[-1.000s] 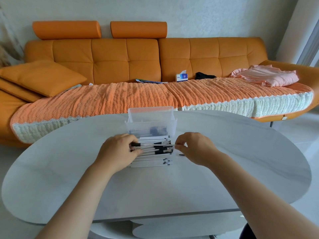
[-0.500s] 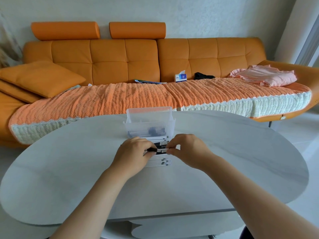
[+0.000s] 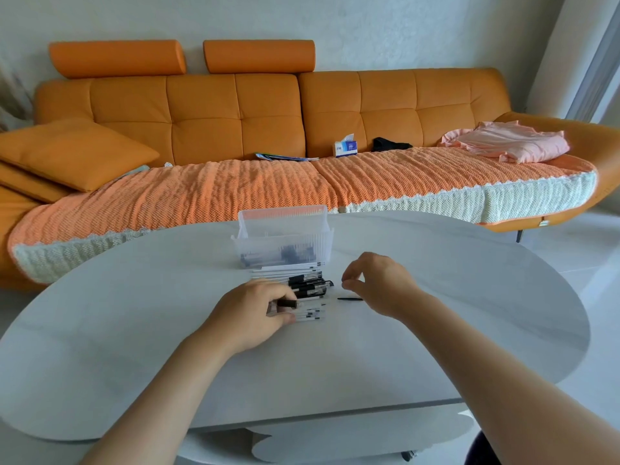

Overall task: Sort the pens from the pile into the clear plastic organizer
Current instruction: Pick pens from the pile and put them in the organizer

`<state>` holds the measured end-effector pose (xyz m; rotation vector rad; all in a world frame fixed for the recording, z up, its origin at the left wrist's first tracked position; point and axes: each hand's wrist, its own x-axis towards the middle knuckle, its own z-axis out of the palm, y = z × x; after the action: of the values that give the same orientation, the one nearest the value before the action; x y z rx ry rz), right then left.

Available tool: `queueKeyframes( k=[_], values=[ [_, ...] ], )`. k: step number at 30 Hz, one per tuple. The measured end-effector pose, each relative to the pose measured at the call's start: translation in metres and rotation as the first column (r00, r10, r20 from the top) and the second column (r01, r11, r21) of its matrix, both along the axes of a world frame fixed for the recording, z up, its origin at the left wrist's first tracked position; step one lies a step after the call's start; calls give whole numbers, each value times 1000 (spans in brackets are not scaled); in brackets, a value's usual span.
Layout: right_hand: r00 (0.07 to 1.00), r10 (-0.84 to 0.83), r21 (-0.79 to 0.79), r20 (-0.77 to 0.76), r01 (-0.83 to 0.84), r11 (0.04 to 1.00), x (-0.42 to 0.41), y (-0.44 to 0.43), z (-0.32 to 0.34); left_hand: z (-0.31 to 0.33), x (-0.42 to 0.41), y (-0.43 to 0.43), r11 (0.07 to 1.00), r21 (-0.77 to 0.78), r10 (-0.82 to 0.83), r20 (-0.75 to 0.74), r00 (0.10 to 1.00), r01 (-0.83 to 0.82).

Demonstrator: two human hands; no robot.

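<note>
I judge us early: few pens (image 3: 285, 255) in the organizer (image 3: 281, 213), pile (image 3: 303, 283) mostly left; left hand (image 3: 251, 313) clamps one pen (image 3: 288, 303), right hand (image 3: 379, 283) loosely curled, empty

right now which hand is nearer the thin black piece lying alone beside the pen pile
Right. The right hand is just beside the thin black piece; the left hand grips a pen across the pen pile.

Left hand (image 3: 251, 313) grips a pen (image 3: 287, 303) at the pile (image 3: 303, 287); right hand (image 3: 379, 283) hovers beside
</note>
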<state>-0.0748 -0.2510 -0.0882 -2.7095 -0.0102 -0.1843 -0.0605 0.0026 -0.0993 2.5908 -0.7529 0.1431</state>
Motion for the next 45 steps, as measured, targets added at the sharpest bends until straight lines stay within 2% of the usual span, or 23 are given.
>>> queueKeyframes(
  k=[4, 10, 14, 20, 25, 28, 32, 39, 45],
  values=[
    [997, -25, -27, -67, 23, 999, 6, 2, -7, -3, -6, 1, 999, 25, -38, 16, 999, 38],
    [986, 0, 90, -168, 16, 996, 13, 4, -6, -5, -5, 2, 998, 69, -15, 27, 1000, 13],
    [992, 6, 111, -126, 8, 994, 20, 5, 0, -2, -4, 2, 995, 94, -16, 48, 999, 11],
    [998, 47, -75, 52, -43, 996, 38, 22, 4, -3, 4, 2, 990, 133, -42, 41, 998, 36],
    [985, 156, -267, 71, -132, 955, 55, 35, 2, -2, 8, 3, 993, 106, -50, 35, 998, 46],
    [969, 238, -366, 64, -199, 909, 63, 42, 0, -1, 14, 7, 998, 60, -10, 68, 998, 6],
    [963, 269, -459, 35, -224, 860, 70, 52, -4, 1, 23, 14, 999, 12, 51, 100, 994, -52],
    [983, 183, -575, 13, -142, 806, 78, 63, -7, 2, 27, 19, 996, 8, 85, 113, 990, -86],
    [986, 163, -572, 20, -122, 811, 79, 68, -6, 3, 27, 20, 995, -8, 99, 117, 988, -98]
  ],
)
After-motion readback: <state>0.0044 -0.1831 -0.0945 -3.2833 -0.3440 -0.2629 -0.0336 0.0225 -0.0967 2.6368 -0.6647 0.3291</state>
